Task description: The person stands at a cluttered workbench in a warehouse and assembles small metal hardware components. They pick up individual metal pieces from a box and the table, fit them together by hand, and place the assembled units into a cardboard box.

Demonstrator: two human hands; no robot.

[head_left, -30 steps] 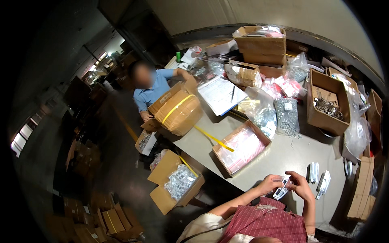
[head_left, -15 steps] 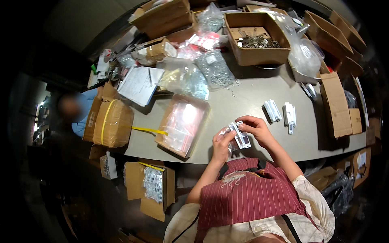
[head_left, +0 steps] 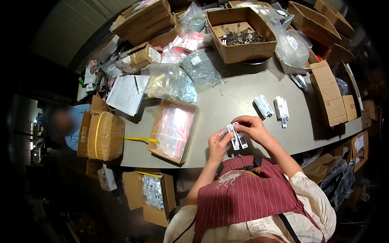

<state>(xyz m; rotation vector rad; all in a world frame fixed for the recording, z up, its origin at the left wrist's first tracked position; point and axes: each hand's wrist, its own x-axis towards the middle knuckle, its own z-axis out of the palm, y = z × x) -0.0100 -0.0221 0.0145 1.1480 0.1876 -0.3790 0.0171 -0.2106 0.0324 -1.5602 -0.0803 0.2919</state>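
Note:
In front of my body I hold a pair of slim white slotted pieces (head_left: 242, 141) just above the table's near edge. Fingers of my left hand (head_left: 217, 148) close round their left side, together with a crumpled clear plastic bag (head_left: 221, 134). At their upper end, the thumb and fingers of my right hand (head_left: 253, 127) pinch the pieces. Beyond that hand lie two small stacks of similar white pieces, a left stack (head_left: 264, 106) and a right stack (head_left: 281, 108). How much of the pieces sits inside the bag is hidden by my fingers.
An open carton (head_left: 190, 143) of clear bags stands left on the table (head_left: 227, 93). Behind are papers (head_left: 123, 94), a bag of small screws (head_left: 200, 71) and a box of metal parts (head_left: 243, 52). A taped carton (head_left: 106, 135) is far left, near another person (head_left: 77, 125).
The view has shifted, so the table's far things appear further left. Both hands keep their grip on the white pieces; less of the clear bag shows around them.

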